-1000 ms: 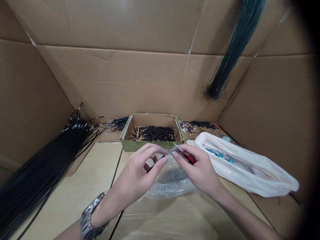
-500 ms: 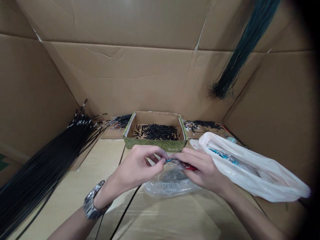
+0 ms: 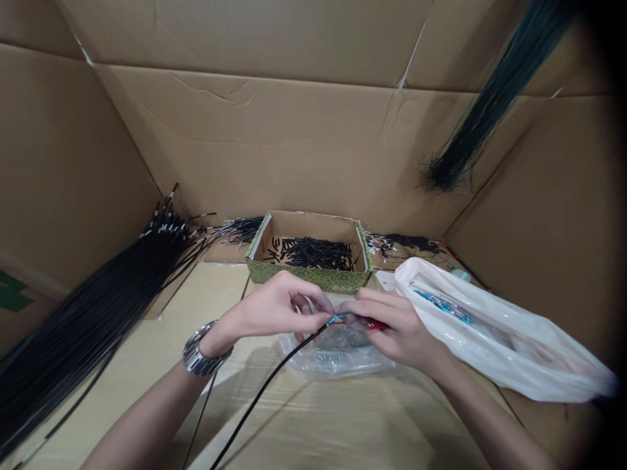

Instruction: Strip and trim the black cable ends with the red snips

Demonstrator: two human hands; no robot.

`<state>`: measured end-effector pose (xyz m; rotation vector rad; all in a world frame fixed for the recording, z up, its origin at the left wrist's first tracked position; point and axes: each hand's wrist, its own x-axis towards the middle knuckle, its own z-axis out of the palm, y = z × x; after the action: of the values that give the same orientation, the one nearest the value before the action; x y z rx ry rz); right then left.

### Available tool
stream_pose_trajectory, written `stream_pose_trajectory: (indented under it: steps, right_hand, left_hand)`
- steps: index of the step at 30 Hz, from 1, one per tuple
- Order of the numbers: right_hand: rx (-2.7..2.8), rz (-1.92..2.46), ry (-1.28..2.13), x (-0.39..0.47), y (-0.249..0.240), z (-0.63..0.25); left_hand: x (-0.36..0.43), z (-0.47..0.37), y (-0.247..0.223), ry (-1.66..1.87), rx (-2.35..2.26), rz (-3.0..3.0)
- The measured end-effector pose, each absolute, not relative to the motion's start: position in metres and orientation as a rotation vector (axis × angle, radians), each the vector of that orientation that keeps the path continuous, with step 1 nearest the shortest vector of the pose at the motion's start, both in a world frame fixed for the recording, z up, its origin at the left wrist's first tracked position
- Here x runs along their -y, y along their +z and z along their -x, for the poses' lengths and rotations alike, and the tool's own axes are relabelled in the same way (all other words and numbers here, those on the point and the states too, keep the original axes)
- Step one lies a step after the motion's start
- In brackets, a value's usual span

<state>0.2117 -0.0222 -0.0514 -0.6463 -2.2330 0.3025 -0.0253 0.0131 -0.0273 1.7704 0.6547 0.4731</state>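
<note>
My left hand point(image 3: 281, 305), with a metal watch point(image 3: 204, 352) on its wrist, pinches the end of a black cable point(image 3: 267, 384) between thumb and fingertips. Thin coloured wires point(image 3: 337, 319), blue and a little orange, come out of that end toward the right. My right hand point(image 3: 399, 323) is closed, its fingertips at these wires. A red-handled tool point(image 3: 375, 324) rests inside it; the fingers cover most of it, so its kind is unclear. Below both hands lies a clear plastic bag point(image 3: 337, 365) with printed letters and small grey contents.
Behind my hands stands a green patterned box point(image 3: 308, 274) with short black tubes point(image 3: 318, 253). A white bag point(image 3: 509, 352) holding blue pieces point(image 3: 443, 305) lies right. Black cables point(image 3: 108, 287) are bundled left; dark strands point(image 3: 470, 143) hang at upper right. Cardboard walls point(image 3: 274, 130) surround the table.
The black cable's end has come up into my left fingertips, where coloured wires now show more. My left hand has shifted slightly right; the red-handled tool stays in my right hand. The view has tilted slightly.
</note>
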Motion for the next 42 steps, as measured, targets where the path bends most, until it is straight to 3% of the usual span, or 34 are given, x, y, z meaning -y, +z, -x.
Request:
stream_pose_trajectory:
  steps: [18,24,32,42]
  right_hand:
    - [2.087,0.814,0.3,0.03,-0.064,-0.206]
    - [1.767,1.293,0.625,0.042,-0.063,-0.19]
    - [1.756,1.275,0.89,0.035,-0.057,-0.185]
    - [1.723,1.235,0.891,0.034,-0.067,-0.177]
  left_hand:
    - [-0.015,0.02,-0.035,0.479,-0.705,-1.862]
    - [-0.008,0.015,-0.032,0.549,-0.826,-2.179]
    - [0.003,0.013,-0.031,0.644,-0.96,-2.388]
    - [0.01,0.013,-0.031,0.657,-1.045,-2.355]
